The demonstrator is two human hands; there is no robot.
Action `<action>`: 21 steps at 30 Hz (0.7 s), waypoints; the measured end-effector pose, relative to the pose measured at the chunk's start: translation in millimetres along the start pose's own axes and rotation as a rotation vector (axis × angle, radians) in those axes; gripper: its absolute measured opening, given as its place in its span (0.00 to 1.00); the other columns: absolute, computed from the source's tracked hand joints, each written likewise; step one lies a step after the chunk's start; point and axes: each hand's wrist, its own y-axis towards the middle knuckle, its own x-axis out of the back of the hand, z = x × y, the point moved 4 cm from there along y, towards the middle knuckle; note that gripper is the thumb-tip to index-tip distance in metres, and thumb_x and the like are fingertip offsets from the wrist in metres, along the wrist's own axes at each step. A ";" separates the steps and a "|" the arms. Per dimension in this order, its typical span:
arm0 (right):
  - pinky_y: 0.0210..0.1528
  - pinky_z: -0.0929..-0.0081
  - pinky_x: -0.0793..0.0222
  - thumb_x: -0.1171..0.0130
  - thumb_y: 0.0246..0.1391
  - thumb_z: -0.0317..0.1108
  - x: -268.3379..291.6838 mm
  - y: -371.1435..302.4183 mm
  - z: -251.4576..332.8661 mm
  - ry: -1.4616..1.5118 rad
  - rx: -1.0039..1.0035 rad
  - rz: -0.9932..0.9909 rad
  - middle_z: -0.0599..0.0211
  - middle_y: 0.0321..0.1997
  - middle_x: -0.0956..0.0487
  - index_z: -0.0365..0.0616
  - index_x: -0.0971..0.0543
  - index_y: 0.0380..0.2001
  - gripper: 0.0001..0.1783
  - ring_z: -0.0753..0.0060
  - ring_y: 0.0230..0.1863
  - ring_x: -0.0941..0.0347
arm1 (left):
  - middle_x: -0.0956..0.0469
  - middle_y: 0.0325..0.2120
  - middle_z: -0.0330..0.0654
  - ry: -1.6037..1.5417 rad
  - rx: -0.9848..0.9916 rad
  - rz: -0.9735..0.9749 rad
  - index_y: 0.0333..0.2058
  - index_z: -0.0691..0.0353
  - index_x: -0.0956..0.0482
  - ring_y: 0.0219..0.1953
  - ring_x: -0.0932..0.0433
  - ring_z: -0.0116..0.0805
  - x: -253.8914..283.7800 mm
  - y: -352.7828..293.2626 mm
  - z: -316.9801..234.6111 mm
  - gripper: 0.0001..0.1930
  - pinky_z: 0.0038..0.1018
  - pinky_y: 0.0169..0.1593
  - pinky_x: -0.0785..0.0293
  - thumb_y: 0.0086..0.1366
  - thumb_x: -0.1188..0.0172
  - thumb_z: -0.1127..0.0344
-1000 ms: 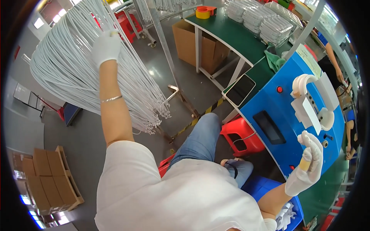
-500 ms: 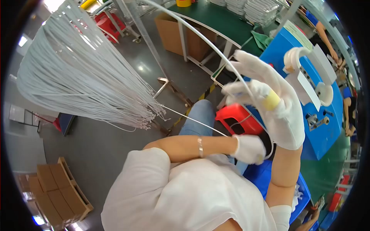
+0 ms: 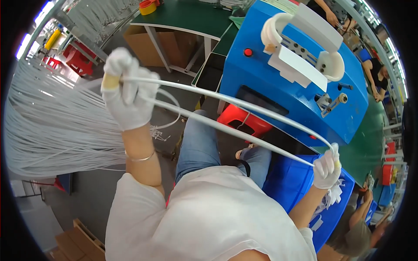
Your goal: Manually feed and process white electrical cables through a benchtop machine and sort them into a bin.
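A white cable (image 3: 244, 104) is stretched in two strands across the front of my body. Wearing a white glove with yellow tape on a finger, my left hand (image 3: 130, 93) is closed round the cable at the left, beside the hanging bundle. A smaller loop of it curves out by that wrist. My right hand (image 3: 327, 168), also gloved, grips the other end of the strands above a blue bin (image 3: 289, 178). The large bundle of thin grey-white cables (image 3: 65, 126) hangs at the left, partly behind my left hand.
A blue machine (image 3: 244, 74) with white curved guides and a red button stands on a green table (image 3: 361, 161). Below it sits a red stool (image 3: 241, 119). Cardboard boxes (image 3: 152, 48) are under the far table. Other people work at the right.
My left hand has moved up and left, my right hand down and right, drawing the cable out between them. The view has swung to the right.
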 end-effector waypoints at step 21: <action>0.37 0.81 0.35 0.45 0.57 0.31 -80.6 -2.7 13.9 -1.657 0.254 -0.452 0.66 0.28 0.22 0.36 0.21 0.29 0.09 0.77 0.31 0.29 | 0.34 0.16 0.32 0.286 0.464 -0.218 0.31 0.63 0.26 0.12 0.44 0.14 -40.4 13.1 117.7 0.13 0.12 0.14 0.51 0.66 0.46 0.58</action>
